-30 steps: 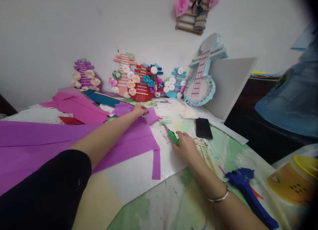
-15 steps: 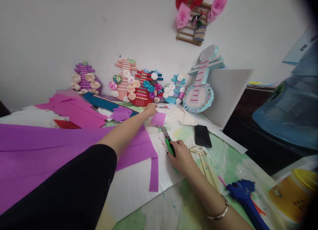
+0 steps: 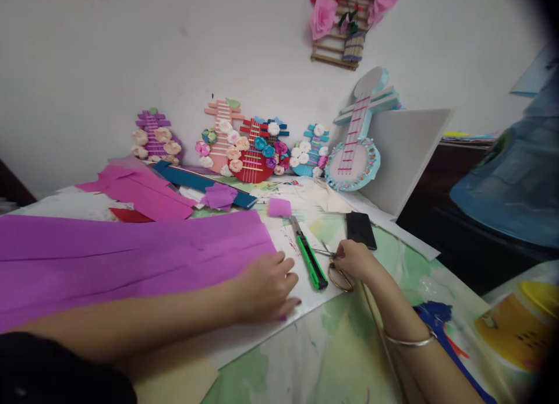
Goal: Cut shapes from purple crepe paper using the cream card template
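Note:
My right hand (image 3: 356, 261) pinches a small pair of scissors (image 3: 340, 276) with gold-coloured handles, blades pointing left. My left hand (image 3: 266, 287) is palm down over the right end of the large purple crepe paper (image 3: 152, 247), fingers loosely bent and apart from the thumb. It covers the narrow purple strip there; only a bit shows below the thumb. Between the hands lies a green and black utility knife (image 3: 311, 255), its blade pointing away, on the white board (image 3: 244, 337). A small purple square (image 3: 279, 207) sits just beyond the blade tip.
Beside my right hand lies a black phone (image 3: 361, 230). A blue glue gun (image 3: 437, 314) and yellow-lidded tub (image 3: 515, 328) are at the right. Flower-trimmed paper instruments (image 3: 251, 159) line the wall. Pink paper (image 3: 140, 191) and a blue strip (image 3: 205, 183) lie at the back left.
My right hand has let go of the utility knife and taken hold of the scissors. My left hand has come back from the purple square to the near edge of the purple paper.

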Available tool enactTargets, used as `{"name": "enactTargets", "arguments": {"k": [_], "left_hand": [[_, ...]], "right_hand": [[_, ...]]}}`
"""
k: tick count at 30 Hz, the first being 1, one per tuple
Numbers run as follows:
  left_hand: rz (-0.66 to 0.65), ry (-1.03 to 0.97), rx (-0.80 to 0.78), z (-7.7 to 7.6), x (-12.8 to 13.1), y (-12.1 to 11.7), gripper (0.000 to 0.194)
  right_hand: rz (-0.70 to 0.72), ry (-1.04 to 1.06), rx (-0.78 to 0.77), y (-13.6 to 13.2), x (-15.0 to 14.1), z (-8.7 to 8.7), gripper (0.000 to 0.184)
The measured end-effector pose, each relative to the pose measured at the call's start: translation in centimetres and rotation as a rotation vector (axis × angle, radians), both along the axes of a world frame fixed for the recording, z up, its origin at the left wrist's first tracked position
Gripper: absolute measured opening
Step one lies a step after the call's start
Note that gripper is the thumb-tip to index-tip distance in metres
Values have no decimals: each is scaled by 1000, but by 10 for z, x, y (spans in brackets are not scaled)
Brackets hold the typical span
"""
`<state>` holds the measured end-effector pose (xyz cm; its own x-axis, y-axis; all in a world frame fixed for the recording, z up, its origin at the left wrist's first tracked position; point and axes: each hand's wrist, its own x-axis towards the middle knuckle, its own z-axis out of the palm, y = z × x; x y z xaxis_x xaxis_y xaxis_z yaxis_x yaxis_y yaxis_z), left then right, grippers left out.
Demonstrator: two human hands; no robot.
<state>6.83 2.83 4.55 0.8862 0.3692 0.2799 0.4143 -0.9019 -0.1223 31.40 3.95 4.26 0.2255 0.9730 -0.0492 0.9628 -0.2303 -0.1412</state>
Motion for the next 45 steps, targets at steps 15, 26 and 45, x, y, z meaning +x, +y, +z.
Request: {"name": "enactTargets", "arguments": {"k": [15,26,45], "left_hand": [[-21,66,289,-43,-15,-51,16],[209,-269,-368,1,-48,-47,21],[358,-840,35,-33,-26,-116,20]], "right_hand": [[84,27,-34,3,15,3,35],[50,111,59,3,12,0,33],[265,1241,-11,-15,-33,25,48]]}}
